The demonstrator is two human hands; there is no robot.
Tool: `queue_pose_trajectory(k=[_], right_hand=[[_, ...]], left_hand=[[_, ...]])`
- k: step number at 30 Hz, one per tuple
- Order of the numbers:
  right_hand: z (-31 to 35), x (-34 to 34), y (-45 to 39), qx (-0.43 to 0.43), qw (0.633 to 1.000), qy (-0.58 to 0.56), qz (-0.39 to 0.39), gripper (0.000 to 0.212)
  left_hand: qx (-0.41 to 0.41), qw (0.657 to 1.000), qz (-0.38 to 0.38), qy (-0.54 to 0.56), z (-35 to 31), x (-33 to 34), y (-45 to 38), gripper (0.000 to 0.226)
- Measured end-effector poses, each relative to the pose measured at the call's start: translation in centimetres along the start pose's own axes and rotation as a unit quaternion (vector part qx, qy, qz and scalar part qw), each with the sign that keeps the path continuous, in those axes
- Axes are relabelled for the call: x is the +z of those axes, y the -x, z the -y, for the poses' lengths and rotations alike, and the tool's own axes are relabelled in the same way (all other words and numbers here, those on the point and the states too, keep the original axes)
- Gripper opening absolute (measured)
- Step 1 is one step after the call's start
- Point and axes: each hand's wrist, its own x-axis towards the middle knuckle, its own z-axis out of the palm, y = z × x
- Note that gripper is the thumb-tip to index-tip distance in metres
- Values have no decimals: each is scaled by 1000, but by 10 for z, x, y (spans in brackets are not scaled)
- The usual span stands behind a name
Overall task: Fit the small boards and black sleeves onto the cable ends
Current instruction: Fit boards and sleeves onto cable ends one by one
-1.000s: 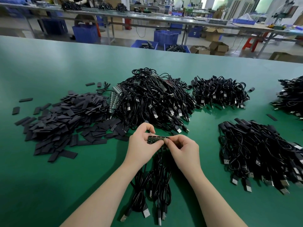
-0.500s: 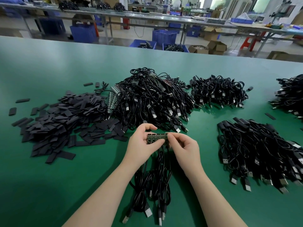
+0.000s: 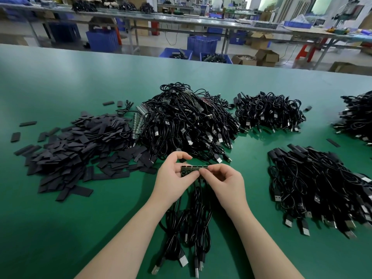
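A narrow strip of small green boards (image 3: 191,170) is held level above the green table (image 3: 60,81). My left hand (image 3: 174,178) grips its left part between thumb and fingers. My right hand (image 3: 223,182) pinches its right end. Several black USB cables (image 3: 189,224) hang from the strip toward me and lie between my forearms. A heap of flat black sleeves (image 3: 80,150) lies to the left. More board strips (image 3: 138,121) stick out at the left edge of the big cable pile (image 3: 187,121).
Other cable piles lie at the back right (image 3: 269,113), the near right (image 3: 322,188) and the far right edge (image 3: 356,117). Loose sleeves (image 3: 15,136) are scattered at the far left. Beyond the table stand workbenches, blue crates (image 3: 201,45) and cardboard boxes.
Both hands with the board strip have shifted slightly away from me; the grip looks the same. The camera view has moved a little.
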Motion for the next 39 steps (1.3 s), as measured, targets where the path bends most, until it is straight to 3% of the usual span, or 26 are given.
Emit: queue_pose_trajectory(k=[16,21,25,28,31,35,37,39], right_hand=[[-6,7,1,-30,997,52,-50,20],[-3,0,2,-19,989,-29,-143,14],[13,-14,6,-92,965,-71,-237,10],[42,-24,6,-210,935,-91,-271,20],[72,-21,8,-300,922,-44,-242,22],[103,3,12,-319,934,-17,-157,22],[108,18,12,-261,955,-78,-118,24],[104,30,10,-136,970,-189,-74,23]], left_hand=[[10,997,-36,-65,4,5,-2,39],[2,997,-21,-78,6,3,-1,35],[32,989,12,-144,8,8,1,39],[68,978,3,-195,7,10,4,43],[161,962,-73,-209,0,7,6,33],[340,901,-182,-197,-9,2,7,30],[399,867,-211,-212,-11,4,9,37],[407,842,-224,-273,-13,7,13,48]])
